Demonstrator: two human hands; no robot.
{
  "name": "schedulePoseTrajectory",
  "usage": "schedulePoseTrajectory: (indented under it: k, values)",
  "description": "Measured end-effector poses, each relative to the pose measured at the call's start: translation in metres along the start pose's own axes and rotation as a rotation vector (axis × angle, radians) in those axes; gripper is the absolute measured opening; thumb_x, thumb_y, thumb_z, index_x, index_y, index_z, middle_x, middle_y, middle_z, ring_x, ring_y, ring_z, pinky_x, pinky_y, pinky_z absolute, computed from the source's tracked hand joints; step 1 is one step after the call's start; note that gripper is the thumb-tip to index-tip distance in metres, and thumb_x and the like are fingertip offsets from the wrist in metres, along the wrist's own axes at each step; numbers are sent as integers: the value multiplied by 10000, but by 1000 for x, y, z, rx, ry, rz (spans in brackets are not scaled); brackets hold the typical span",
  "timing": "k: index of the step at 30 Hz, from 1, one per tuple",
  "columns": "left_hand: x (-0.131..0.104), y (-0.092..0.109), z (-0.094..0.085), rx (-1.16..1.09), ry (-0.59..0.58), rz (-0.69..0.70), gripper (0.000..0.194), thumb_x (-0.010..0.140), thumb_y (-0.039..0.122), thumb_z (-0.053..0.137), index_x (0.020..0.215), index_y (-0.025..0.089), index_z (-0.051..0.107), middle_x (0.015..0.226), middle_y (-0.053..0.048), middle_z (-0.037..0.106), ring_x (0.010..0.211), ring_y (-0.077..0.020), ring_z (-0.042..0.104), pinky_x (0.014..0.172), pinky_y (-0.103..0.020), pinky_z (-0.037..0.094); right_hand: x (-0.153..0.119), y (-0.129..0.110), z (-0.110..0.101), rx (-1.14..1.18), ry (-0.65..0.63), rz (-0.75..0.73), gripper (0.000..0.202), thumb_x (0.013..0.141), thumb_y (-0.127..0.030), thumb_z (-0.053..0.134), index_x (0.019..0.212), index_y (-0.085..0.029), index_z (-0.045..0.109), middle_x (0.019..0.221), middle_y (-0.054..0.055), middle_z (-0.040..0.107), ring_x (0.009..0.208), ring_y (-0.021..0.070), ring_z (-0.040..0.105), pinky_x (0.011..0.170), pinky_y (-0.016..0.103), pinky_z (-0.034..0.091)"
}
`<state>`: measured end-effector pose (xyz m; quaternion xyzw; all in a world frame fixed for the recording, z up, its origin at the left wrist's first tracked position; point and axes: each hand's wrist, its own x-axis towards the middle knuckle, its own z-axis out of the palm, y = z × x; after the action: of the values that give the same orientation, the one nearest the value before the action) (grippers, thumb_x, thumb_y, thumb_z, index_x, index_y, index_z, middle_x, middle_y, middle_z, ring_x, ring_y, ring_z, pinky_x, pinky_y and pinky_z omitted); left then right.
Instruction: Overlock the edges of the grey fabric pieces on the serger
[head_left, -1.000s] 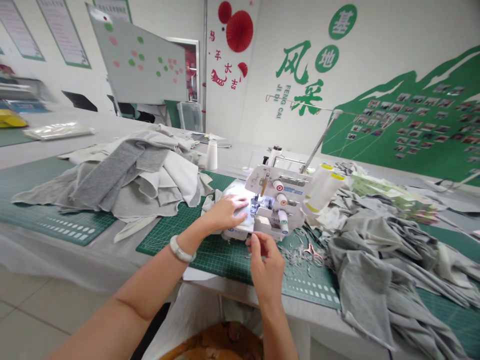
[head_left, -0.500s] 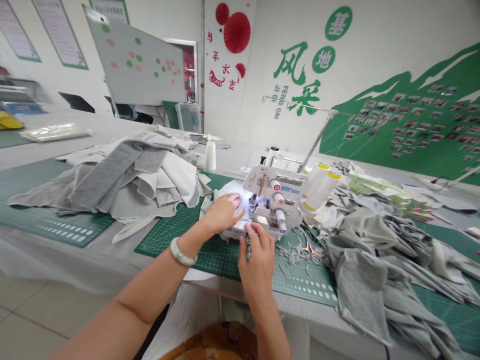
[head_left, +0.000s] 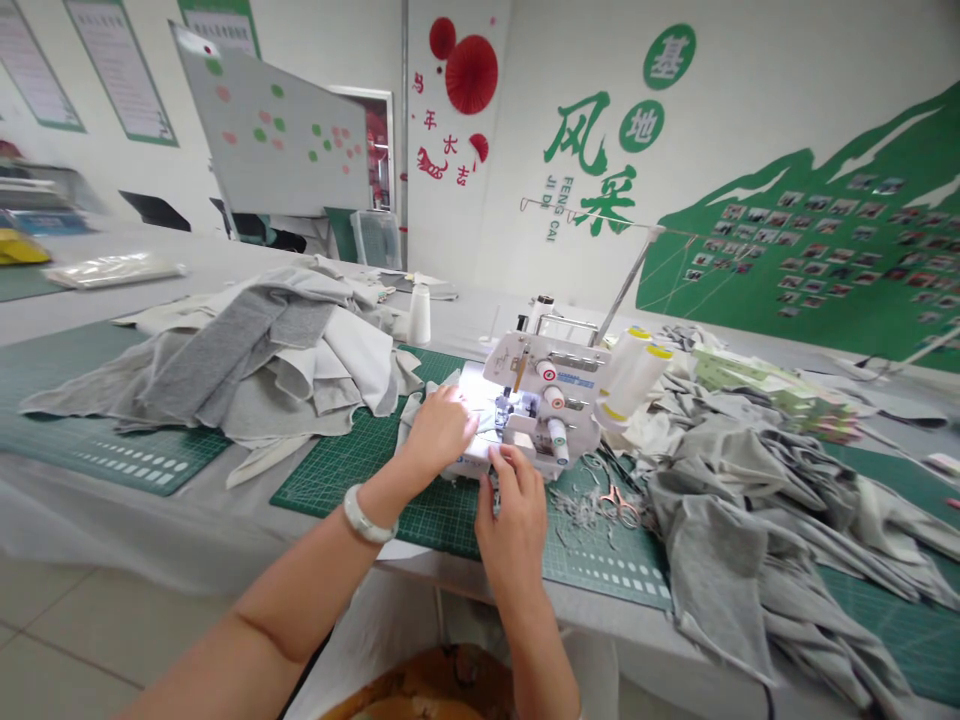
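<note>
A white overlock sewing machine [head_left: 581,405] stands on the green cutting mat, its lamp lighting the needle area. My left hand [head_left: 442,425] is at the left of the machine bed, fingers bent and closed on a piece of light grey fabric [head_left: 409,415]. Part of that fabric lies under the hand and is hidden; glare blurs its edge near the needle. My right hand [head_left: 514,510] is at the front edge of the bed, thumb and fingers bent but apart, with no fabric visible between them.
Grey and white fabric pieces [head_left: 247,350] are heaped on the left, with more grey fabric [head_left: 720,520] on the right. Small scissors [head_left: 621,507] lie among thread scraps [head_left: 581,505] beside the machine. A white thread cone [head_left: 420,314] stands behind. The cutting mat [head_left: 330,490] reaches the table's front edge.
The pale fabric that covered the bed under my left hand now shows less, and more of the lit bed is visible. My left hand has shifted slightly left; my right hand has barely moved.
</note>
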<state>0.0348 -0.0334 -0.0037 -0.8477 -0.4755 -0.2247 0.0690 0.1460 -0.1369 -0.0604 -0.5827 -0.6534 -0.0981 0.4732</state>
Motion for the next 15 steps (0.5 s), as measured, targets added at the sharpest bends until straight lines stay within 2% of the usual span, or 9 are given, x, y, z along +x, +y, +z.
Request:
schedulePoseTrajectory:
  k: [7,12,15]
  values:
    - [-12,4,-4,49,95,-34,275,916,207,475,751,125,678,878,-131,612,855,-258,577,789,-399,459,-1,0,-1,-8,-14,2,320,932,-139,437,1216,-154,582,1225,146,587,1070,255,524,888,432,465]
    - [-14,0,-9,-206,64,-20,179,864,214,551,739,152,663,816,-71,636,801,-206,591,759,-328,461,4,-9,-1,-50,19,-17,301,929,-135,435,1174,-141,611,1266,161,572,1130,276,487,918,460,445]
    - [-12,-12,-15,-393,-22,-21,143,812,240,586,740,150,671,766,-32,652,719,-161,585,672,-264,447,9,-15,2,-48,-21,-62,354,915,-121,455,1250,-128,569,1278,149,583,1136,279,475,948,467,426]
